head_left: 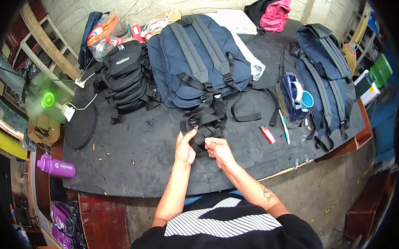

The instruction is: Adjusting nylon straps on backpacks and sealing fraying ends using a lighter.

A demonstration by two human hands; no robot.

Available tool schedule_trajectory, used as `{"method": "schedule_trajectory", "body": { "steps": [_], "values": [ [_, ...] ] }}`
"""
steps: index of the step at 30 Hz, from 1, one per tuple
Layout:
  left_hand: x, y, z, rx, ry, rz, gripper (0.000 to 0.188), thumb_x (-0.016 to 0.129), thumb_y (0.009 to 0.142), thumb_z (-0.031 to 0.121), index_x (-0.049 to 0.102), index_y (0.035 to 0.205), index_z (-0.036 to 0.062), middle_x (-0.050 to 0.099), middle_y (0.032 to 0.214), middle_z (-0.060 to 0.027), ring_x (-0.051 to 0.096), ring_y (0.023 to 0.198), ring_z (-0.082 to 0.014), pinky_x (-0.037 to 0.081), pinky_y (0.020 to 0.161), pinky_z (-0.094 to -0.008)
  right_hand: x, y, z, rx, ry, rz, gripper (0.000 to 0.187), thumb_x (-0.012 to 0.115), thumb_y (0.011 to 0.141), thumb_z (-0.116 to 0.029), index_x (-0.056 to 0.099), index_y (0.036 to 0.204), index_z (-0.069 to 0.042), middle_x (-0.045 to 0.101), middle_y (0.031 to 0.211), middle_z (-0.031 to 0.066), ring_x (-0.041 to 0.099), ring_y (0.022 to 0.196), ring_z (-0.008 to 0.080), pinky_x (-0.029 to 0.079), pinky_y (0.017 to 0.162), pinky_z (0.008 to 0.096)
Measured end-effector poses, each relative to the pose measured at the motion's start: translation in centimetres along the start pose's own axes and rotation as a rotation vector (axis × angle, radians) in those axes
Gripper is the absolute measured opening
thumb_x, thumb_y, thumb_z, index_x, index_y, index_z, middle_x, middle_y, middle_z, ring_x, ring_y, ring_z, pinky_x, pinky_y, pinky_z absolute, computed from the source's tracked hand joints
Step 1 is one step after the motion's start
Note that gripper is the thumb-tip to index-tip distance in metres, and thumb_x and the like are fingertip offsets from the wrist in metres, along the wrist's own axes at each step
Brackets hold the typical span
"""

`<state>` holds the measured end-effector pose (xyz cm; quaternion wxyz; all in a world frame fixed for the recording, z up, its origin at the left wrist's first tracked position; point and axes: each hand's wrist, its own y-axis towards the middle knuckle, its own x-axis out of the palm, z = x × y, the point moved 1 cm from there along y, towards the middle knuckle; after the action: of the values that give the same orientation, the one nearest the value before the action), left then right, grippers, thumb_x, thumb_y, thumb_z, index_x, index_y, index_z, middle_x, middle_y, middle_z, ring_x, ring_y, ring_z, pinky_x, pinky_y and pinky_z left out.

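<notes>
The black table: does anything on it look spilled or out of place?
Yes: small brown bits lie scattered toward the left front of the table, looking like stray litter. They're too small to identify.

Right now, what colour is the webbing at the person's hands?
Black webbing, showing best in the head view.

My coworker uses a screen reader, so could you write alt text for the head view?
A person's left hand and right hand hold black straps near a large dark-blue backpack on a black table. A black bag lies to its left, another dark-blue backpack to its right.
</notes>
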<state>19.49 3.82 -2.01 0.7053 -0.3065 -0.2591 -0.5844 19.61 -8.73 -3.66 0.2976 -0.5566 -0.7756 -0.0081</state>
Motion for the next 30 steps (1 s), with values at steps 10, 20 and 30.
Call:
{"method": "schedule_trajectory", "body": {
  "steps": [10, 20, 30],
  "values": [
    [-2.2, 0.5, -0.5, -0.080, 0.071, 0.296, 0.025, 0.063, 0.081, 0.015, 0.057, 0.099, -0.0010, 0.062, 0.092, -0.0104, 0.062, 0.080, -0.0190, 0.050, 0.070, -0.0300, 0.9, -1.3, 1.4, 0.010, -0.069, 0.045, 0.030, 0.055, 0.088, -0.022, 0.051, 0.062, -0.008, 0.038, 0.050, -0.0087, 0.026, 0.043, 0.0013, 0.020, 0.041, 0.0198],
    [-2.5, 0.8, 0.4, -0.268, 0.013, 0.139, 0.028, 0.064, 0.081, 0.016, 0.054, 0.100, -0.0009, 0.063, 0.091, -0.0126, 0.064, 0.080, -0.0236, 0.053, 0.072, -0.0358, 0.8, -1.1, 1.2, -0.049, -0.043, -0.046, 0.026, 0.054, 0.089, -0.021, 0.052, 0.068, -0.006, 0.039, 0.054, -0.0069, 0.028, 0.046, 0.0024, 0.022, 0.044, 0.0192],
    [-3.7, 0.8, 0.1, -0.211, 0.087, 0.189, 0.023, 0.059, 0.084, 0.015, 0.055, 0.102, 0.0013, 0.063, 0.091, -0.0111, 0.063, 0.079, -0.0220, 0.053, 0.068, -0.0344, 1.4, -3.6, -1.7, 0.137, -0.079, -0.337, 0.023, 0.050, 0.091, -0.025, 0.059, 0.086, -0.004, 0.042, 0.065, -0.0070, 0.029, 0.048, 0.0011, 0.024, 0.045, 0.0171]
  ]
}}
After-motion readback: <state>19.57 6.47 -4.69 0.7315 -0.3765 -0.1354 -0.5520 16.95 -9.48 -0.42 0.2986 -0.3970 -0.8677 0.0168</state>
